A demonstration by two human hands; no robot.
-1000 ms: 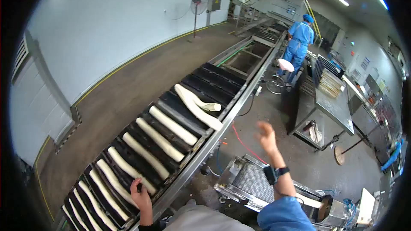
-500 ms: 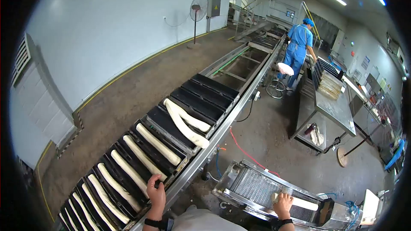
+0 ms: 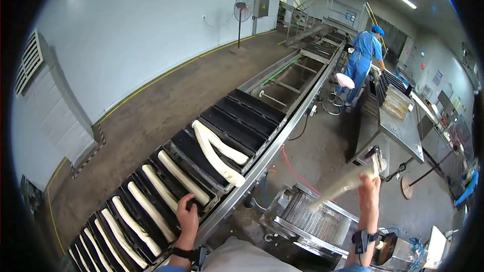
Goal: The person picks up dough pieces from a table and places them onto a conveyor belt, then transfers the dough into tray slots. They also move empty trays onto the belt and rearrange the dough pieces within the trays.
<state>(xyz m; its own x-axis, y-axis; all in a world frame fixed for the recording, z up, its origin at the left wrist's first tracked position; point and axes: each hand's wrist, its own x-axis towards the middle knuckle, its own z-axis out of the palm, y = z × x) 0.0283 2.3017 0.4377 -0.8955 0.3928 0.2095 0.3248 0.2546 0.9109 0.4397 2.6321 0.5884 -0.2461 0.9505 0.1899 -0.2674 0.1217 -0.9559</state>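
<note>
Over the small mesh conveyor [image 3: 317,219] my right hand [image 3: 369,186] holds up one end of a long pale dough strip [image 3: 343,182], which hangs slanting to the left and is blurred. My left hand [image 3: 187,216] is at the near edge of the black trays, fingers curved and apart, nothing in it. Dough strips [image 3: 133,221] lie one per groove in the nearer trays. Farther up, two strips [image 3: 214,153] lie across a black tray [image 3: 191,146], meeting at their far ends in a V.
Empty black trays [image 3: 242,116] sit farther along the long conveyor frame [image 3: 282,133]. A co-worker in blue [image 3: 360,60] stands beyond, beside a metal table [image 3: 398,131] with stacked trays. A fan [image 3: 243,7] stands by the wall.
My right hand has lifted the dough strip off the mesh conveyor, upward and to the right. My left hand has shifted slightly. The camera view has turned a little.
</note>
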